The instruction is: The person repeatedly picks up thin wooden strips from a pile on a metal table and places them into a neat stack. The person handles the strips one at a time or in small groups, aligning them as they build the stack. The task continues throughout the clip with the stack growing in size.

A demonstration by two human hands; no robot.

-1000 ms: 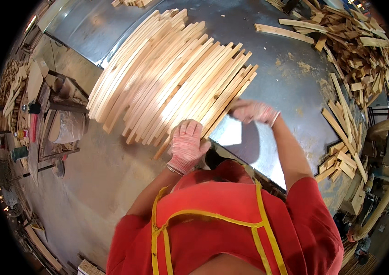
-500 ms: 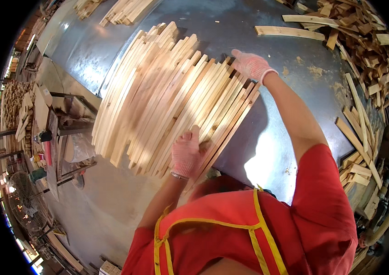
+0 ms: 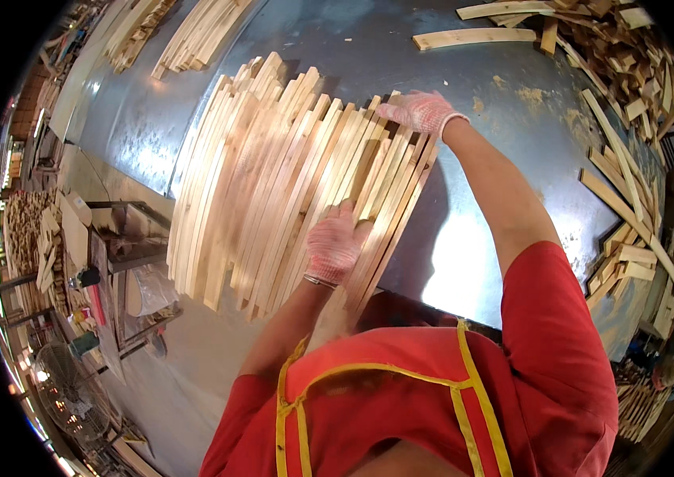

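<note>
A broad row of pale wooden strips [image 3: 234, 159] lies side by side on the metal table, their far ends uneven. My left hand [image 3: 333, 245], in a pinkish knitted glove, is on top of the strips near their right side, with its fingers bent over them and the thumb apart. My right hand [image 3: 423, 112], gloved alike, curls over the far ends of the rightmost strips, fingertips pointing left. A dark shadow beside one strip between the hands suggests it sits slightly higher. The undersides of both hands are hidden.
The grey metal table [image 3: 337, 60] extends beyond the strips. At far right is a heap of wood offcuts [image 3: 631, 71], with loose boards [image 3: 623, 222] below it. More strip bundles [image 3: 202, 36] lie at far left. A metal stand [image 3: 126, 254] and a fan [image 3: 71, 389] stand left.
My view has shifted a little. My left hand has moved up and rightward along the strips. My right hand has turned, its fingers now lying leftward over the strip ends.
</note>
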